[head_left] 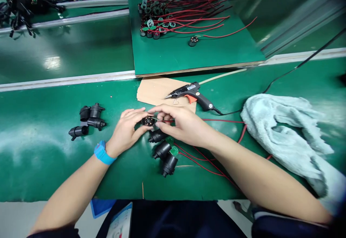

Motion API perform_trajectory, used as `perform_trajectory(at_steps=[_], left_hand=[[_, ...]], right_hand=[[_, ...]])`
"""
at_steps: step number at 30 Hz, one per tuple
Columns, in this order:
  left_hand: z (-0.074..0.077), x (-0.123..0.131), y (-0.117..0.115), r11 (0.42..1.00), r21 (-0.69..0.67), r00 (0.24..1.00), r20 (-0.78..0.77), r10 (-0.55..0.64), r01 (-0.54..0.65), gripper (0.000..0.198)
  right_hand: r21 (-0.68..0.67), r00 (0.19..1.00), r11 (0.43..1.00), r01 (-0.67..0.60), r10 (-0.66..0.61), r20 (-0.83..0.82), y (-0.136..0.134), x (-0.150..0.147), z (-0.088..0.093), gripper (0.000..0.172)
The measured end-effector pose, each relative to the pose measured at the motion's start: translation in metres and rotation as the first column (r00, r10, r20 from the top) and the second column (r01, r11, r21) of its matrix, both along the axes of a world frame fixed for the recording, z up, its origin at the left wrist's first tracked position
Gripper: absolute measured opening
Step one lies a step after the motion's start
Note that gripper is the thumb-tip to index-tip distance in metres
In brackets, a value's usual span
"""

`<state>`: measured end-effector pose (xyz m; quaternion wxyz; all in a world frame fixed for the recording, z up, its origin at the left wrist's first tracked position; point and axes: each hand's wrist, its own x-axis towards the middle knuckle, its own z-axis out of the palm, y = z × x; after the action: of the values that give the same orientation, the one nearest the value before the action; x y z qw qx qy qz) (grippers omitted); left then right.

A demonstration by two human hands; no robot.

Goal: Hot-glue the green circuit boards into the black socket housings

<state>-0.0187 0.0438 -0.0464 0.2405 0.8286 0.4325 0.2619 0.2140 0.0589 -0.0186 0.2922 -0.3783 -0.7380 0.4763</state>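
My left hand (127, 128), with a blue band on its wrist, is closed around a small round motor part (148, 121) with copper windings showing at its open end. My right hand (177, 121) pinches a thin red wire (170, 121) beside that part; the wire runs off to the right under a cloth. Just below my hands lie several black plastic housings (162, 150) with green circuit discs (174, 151) and red wires attached. Further left, a small group of black housings (96, 122) rests on the green bench. My fingers hide part of the motor part.
A black glue gun (196, 95) with an orange trigger lies on brown cardboard (151, 90), its cable trailing right. A pale blue cloth (273, 122) covers the right side. On a raised green board (162, 59) sit many wired motor parts (156, 14). Black cabled parts (21, 4) stand far left.
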Motion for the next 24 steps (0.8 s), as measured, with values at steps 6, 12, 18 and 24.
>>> perform_trajectory(at_steps=[6, 12, 18, 24], left_hand=[[0.000, 0.006, -0.006, 0.997, 0.076, 0.999, -0.001, -0.033, 0.033, 0.030], [0.010, 0.006, -0.017, 0.985, 0.174, 0.998, 0.058, 0.002, -0.012, 0.035], [0.003, 0.001, -0.020, 0.966, 0.253, 0.977, 0.189, -0.100, 0.050, 0.048], [0.002, -0.001, -0.025, 0.965, 0.253, 0.987, 0.127, -0.100, 0.065, 0.049]], right_hand=[[-0.237, 0.989, 0.971, -0.028, -0.007, -0.148, 0.007, -0.002, -0.007, 0.032], [-0.225, 0.980, 0.974, -0.016, -0.029, -0.194, -0.002, -0.001, 0.009, 0.028], [-0.041, 0.989, 0.995, 0.095, -0.099, -0.105, -0.013, -0.007, 0.016, 0.026], [0.070, 0.992, 0.990, 0.122, -0.120, -0.026, -0.017, -0.007, 0.014, 0.028]])
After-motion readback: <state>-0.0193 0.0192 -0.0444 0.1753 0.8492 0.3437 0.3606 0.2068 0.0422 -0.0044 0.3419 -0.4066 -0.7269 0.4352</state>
